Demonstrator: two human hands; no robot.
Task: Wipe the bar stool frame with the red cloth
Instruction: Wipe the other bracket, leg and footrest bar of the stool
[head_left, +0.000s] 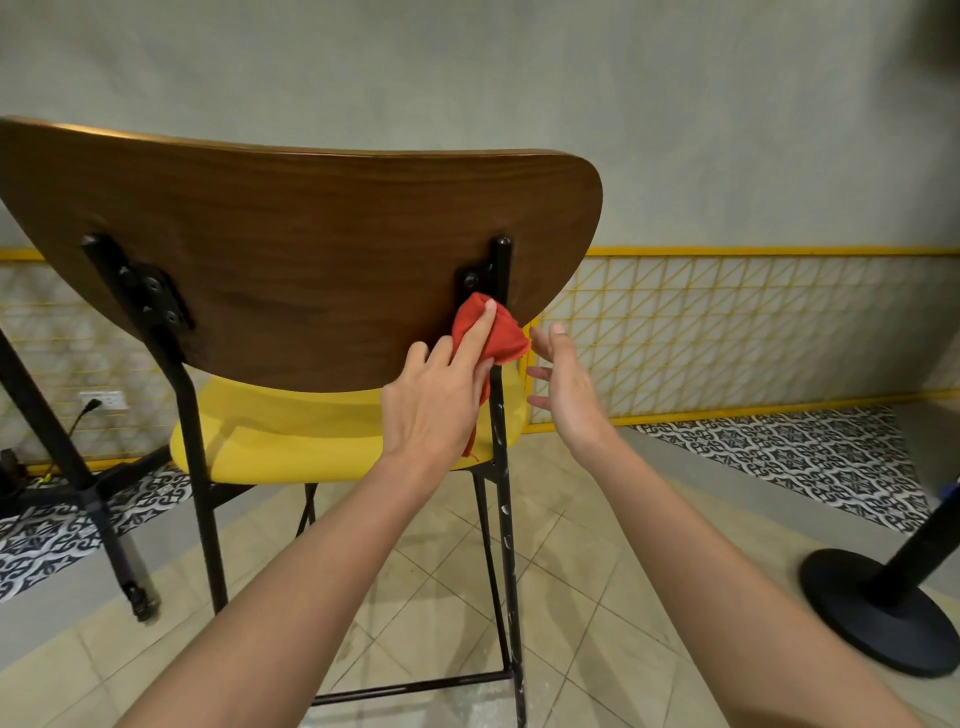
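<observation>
The bar stool stands in front of me with a brown wooden backrest (291, 249), a yellow seat (291, 431) and a black metal frame (506, 545). My left hand (436, 400) holds the red cloth (501, 335) against the right rear upright of the frame, just below its bracket; the index finger lies straight along the cloth and the cloth's tail hangs down under the palm. My right hand (563, 384) hovers just right of that upright, fingers spread and straight, touching nothing. The upright's lower part shows pale scuff marks.
A black table leg with a caster (117, 545) stands at the left. A round black pedestal base (878, 608) sits on the floor at the right. Behind the stool runs a yellow wire grid panel (727, 322) along the wall. The floor is beige tile.
</observation>
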